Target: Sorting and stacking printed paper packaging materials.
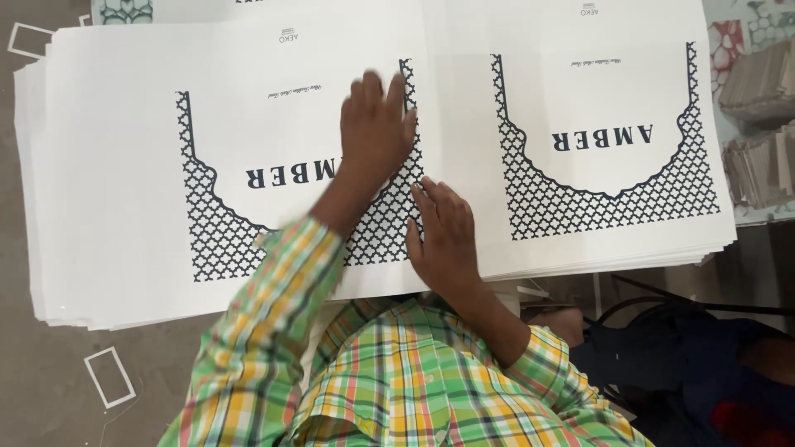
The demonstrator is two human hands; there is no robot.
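A thick stack of large white printed sheets point(108, 182) lies in front of me, each sheet bearing two panels with a dark lattice border and dark lettering. My left hand point(377, 124) rests flat on the top sheet, palm down, over the left lattice panel point(219, 236). Nearer to me, my right hand point(443, 232) also lies flat on the sheet, in the white gap between the two panels, its fingers spread. The right lattice panel point(604, 207) is uncovered. Neither hand holds anything. My green and yellow checked sleeves reach in from below.
Two piles of small grey card pieces point(758, 83) point(758, 170) stand at the right edge. White paper frame offcuts point(109, 377) lie on the brown floor at the lower left. A dark bag with cords point(687, 364) sits at the lower right.
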